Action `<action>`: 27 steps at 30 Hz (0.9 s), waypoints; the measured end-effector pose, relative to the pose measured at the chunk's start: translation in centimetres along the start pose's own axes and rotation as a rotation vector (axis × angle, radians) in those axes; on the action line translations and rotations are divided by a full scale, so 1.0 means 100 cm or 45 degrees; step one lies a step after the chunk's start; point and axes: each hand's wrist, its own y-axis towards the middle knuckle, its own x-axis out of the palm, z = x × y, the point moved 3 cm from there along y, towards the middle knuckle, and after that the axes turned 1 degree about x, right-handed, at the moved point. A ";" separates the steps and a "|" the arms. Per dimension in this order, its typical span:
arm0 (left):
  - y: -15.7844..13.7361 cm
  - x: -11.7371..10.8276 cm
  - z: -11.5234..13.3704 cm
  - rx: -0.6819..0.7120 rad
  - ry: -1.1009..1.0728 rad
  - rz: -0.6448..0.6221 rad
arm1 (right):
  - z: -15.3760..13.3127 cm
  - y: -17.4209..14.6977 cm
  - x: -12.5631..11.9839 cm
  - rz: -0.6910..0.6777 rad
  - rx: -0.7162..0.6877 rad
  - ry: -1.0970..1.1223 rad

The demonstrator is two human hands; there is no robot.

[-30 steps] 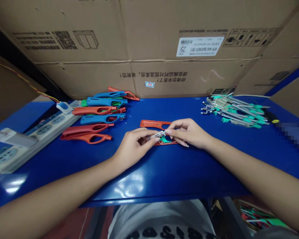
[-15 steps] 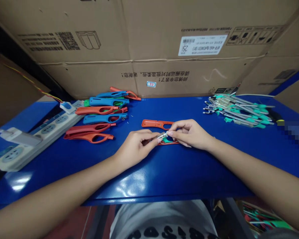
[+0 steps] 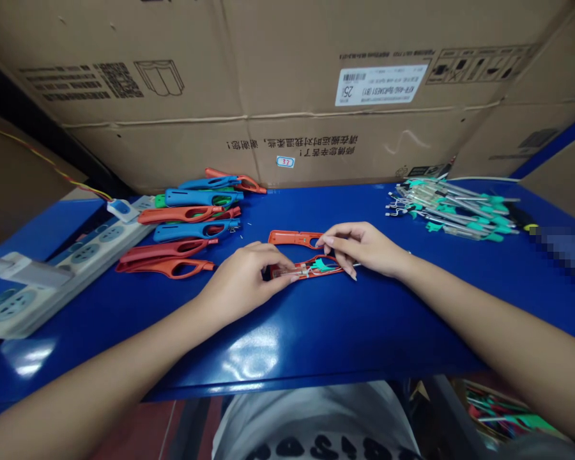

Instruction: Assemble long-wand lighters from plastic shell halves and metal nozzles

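The left hand (image 3: 249, 275) closes thumb and fingers about the left end of the orange casing half (image 3: 326, 273), which lies on the blue table (image 3: 345, 332), cradling a clear tube (image 3: 294, 271), wires and a green piece (image 3: 321, 265). The casing looks light, stiff and smooth, best held by its rims, the thin wires seeming easily snagged. The right hand (image 3: 371, 252) curls at its right end, any grip hidden, while red and green parts (image 3: 531, 421) lie heaped below the table.

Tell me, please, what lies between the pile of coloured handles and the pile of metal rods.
In the head view, two orange shell halves lie between the handles and the rods, the left hand at the nearer half, the right hand beside both.
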 end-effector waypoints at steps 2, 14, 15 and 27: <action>0.000 0.003 -0.002 -0.035 -0.008 -0.024 | -0.001 0.000 0.001 -0.005 -0.002 -0.002; 0.000 0.007 -0.002 0.030 -0.111 0.028 | 0.002 -0.001 0.001 0.017 -0.016 -0.038; 0.000 0.007 -0.002 0.035 -0.106 0.030 | 0.003 -0.001 0.001 0.025 -0.009 -0.044; -0.004 0.007 0.004 0.076 0.113 0.006 | -0.003 -0.010 0.007 -0.188 -0.427 -0.450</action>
